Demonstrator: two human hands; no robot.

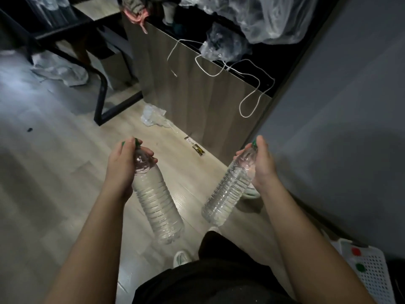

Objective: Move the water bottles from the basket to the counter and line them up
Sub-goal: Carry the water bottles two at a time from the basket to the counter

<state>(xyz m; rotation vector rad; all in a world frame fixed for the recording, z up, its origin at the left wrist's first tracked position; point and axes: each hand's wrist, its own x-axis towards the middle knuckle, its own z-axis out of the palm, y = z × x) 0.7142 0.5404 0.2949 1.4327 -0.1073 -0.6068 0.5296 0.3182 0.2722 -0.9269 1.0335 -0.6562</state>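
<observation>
My left hand (123, 163) grips the neck of a clear water bottle (157, 207) with a green cap; the bottle hangs tilted over the wooden floor. My right hand (262, 165) grips the neck of a second clear water bottle (228, 191), also green-capped and tilted. A white perforated basket (370, 273) sits at the lower right, with a red cap and a green cap showing inside. The dark counter top (258, 62) lies ahead at the upper right, above a wood-grain panel.
Clear plastic bags (267, 20) and a white cord (247, 88) lie on the counter. A black-framed table (98, 69) stands at the upper left. Crumpled plastic (153, 116) and small wrappers (198, 148) lie on the floor. A grey wall (339, 128) runs along the right.
</observation>
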